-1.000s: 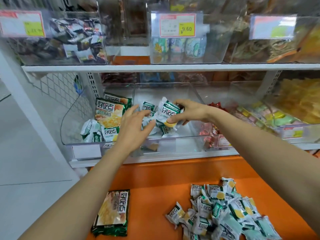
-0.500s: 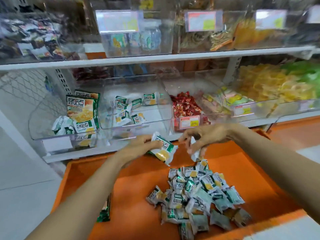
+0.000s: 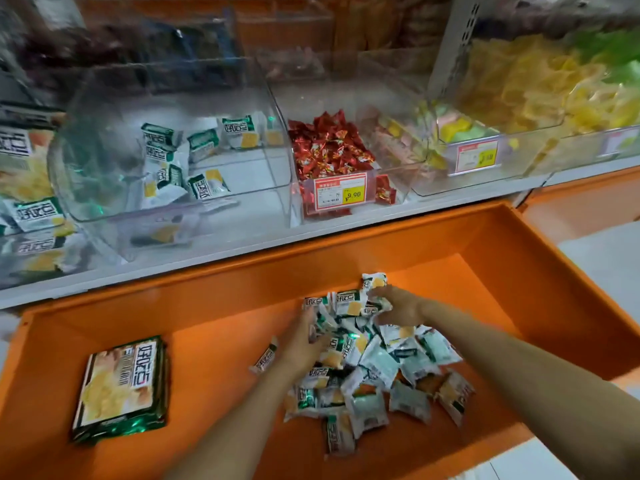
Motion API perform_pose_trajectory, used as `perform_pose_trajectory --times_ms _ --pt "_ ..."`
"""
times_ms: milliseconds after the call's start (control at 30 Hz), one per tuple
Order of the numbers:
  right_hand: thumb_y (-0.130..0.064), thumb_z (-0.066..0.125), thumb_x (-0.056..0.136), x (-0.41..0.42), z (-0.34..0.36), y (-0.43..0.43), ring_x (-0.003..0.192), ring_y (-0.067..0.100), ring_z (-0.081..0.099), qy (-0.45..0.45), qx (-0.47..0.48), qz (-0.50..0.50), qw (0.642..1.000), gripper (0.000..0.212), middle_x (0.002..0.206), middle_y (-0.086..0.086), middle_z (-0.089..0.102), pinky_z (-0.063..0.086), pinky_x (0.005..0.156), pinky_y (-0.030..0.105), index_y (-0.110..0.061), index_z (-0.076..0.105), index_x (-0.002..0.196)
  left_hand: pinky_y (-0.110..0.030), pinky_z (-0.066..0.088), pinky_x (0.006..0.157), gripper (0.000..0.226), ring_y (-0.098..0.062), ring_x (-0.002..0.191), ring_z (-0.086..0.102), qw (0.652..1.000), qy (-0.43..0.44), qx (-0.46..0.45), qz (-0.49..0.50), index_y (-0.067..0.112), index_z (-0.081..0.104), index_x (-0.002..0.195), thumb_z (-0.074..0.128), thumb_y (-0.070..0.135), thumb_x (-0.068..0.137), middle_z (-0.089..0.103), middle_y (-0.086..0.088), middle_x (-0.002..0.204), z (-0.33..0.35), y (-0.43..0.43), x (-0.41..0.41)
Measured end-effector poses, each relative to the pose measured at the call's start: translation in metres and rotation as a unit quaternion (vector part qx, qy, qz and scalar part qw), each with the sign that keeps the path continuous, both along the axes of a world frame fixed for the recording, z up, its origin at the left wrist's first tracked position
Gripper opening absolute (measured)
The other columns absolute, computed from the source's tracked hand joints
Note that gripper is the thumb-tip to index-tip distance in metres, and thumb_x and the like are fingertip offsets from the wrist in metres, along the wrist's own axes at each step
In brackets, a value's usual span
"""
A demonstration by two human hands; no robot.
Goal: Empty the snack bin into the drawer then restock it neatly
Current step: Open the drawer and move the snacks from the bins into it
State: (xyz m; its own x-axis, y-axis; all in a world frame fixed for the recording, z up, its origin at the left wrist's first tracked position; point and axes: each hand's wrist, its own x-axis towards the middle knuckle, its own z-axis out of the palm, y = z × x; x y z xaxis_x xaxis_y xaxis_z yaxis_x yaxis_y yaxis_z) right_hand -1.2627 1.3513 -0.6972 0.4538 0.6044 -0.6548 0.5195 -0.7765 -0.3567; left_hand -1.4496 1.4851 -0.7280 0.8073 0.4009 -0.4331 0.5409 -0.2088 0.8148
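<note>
My left hand [image 3: 300, 342] & right hand [image 3: 398, 306] flank the packet pile [image 3: 398, 368] in drawer [image 3: 225, 323], prob. keeping 1 heap; grasping or released, I cannot tell.

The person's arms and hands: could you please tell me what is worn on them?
Nothing visible. The left arm and right arm are bare to the frame edge, with no sleeve in view. The left hand and right hand wear no gloves, and no watch, bracelet or ring shows, though blur could hide a thin one.

Snack pile [image 3: 374, 368] in drawer [image 3: 221, 375] — large packet [image 3: 119, 382] to its left, bin [image 3: 173, 98] behind.
</note>
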Motion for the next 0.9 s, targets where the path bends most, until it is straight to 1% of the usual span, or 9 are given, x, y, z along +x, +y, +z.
perform_pose_trajectory --times_ms 100,167,300,400,567,667,767,833,900 --pt "-0.028 0.059 0.094 0.000 0.032 0.020 0.137 0.022 0.036 0.009 0.060 0.044 0.997 0.063 0.154 0.005 0.030 0.032 0.104 0.024 -0.019 0.030 0.149 -0.017 0.034 0.094 0.050 -0.014 0.126 0.047 0.981 -0.038 0.193 -0.002 0.023 0.039 0.143 0.054 0.030 0.096 0.045 0.007 0.141 0.020 0.021 0.001" --pt "-0.032 0.059 0.094 -0.009 0.071 0.040 0.128 0.015 0.047 0.030 0.099 0.099 0.990 0.054 0.146 -0.002 0.044 0.036 0.098 0.018 -0.019 0.041 0.143 -0.019 0.038 0.086 0.029 -0.013 0.111 0.055 0.952 -0.141 0.272 0.001 0.022 0.056 0.126 0.052 0.026 0.098 0.055 0.005 0.123 0.053 0.045 -0.005" --pt "-0.031 0.056 0.095 -0.053 0.178 0.085 0.106 0.017 0.062 0.109 0.181 0.207 0.955 0.031 0.121 -0.005 0.065 0.052 0.091 0.028 -0.024 0.060 0.125 -0.028 0.046 0.069 0.019 -0.013 0.081 0.054 0.826 -0.344 0.443 0.043 0.012 0.064 0.093 0.046 0.016 0.094 0.055 0.000 0.093 0.135 0.093 -0.034" --pt "-0.022 0.054 0.096 -0.079 0.236 0.126 0.101 0.023 0.066 0.170 0.271 0.219 0.922 0.024 0.112 0.008 0.069 0.055 0.088 0.035 -0.013 0.063 0.116 -0.038 0.043 0.073 0.018 -0.025 0.086 0.055 0.765 -0.346 0.538 0.078 0.007 0.063 0.091 0.046 0.014 0.088 0.057 -0.008 0.092 0.183 0.131 -0.054" --pt "-0.025 0.058 0.095 -0.084 0.236 0.224 0.099 0.017 0.061 0.064 0.355 0.127 0.924 0.031 0.115 0.012 0.063 0.051 0.078 0.031 -0.011 0.058 0.122 -0.047 0.035 0.103 0.039 -0.031 0.124 0.046 0.786 -0.160 0.593 0.076 0.011 0.059 0.115 0.040 0.032 0.088 0.057 -0.009 0.123 0.193 0.206 -0.080" --pt "-0.050 0.057 0.090 -0.076 0.204 0.275 0.130 0.027 0.045 -0.042 0.228 0.137 0.963 0.070 0.150 0.009 0.036 0.044 0.089 0.031 -0.028 0.025 0.149 -0.049 0.028 0.112 0.044 -0.028 0.139 0.031 0.777 -0.148 0.612 0.027 0.008 0.058 0.120 0.037 0.032 0.090 0.052 -0.011 0.136 0.183 0.223 -0.091" --pt "-0.068 0.045 0.087 -0.078 0.186 0.309 0.146 0.031 0.017 -0.080 0.097 0.134 0.983 0.091 0.162 0.006 0.000 0.036 0.109 0.047 -0.040 -0.016 0.148 -0.041 0.025 0.113 0.037 -0.024 0.141 0.029 0.763 -0.188 0.618 0.028 0.010 0.059 0.118 0.040 0.026 0.092 0.052 -0.008 0.136 0.179 0.226 -0.093" --pt "-0.067 0.044 0.088 -0.084 0.179 0.325 0.147 0.032 0.012 -0.086 0.061 0.126 0.986 0.090 0.161 0.008 -0.009 0.031 0.113 0.049 -0.039 -0.017 0.149 -0.037 0.023 0.112 0.037 -0.022 0.141 0.030 0.750 -0.190 0.632 0.034 0.011 0.060 0.118 0.038 0.027 0.092 0.053 -0.006 0.135 0.178 0.228 -0.092" --pt "-0.062 0.046 0.090 -0.087 0.171 0.337 0.138 0.036 0.032 -0.097 0.056 0.116 0.987 0.084 0.160 0.011 -0.002 0.045 0.103 0.048 -0.037 -0.005 0.152 -0.036 0.025 0.112 0.038 -0.021 0.141 0.030 0.747 -0.178 0.640 0.040 0.011 0.061 0.117 0.038 0.027 0.092 0.054 -0.005 0.134 0.177 0.229 -0.092"
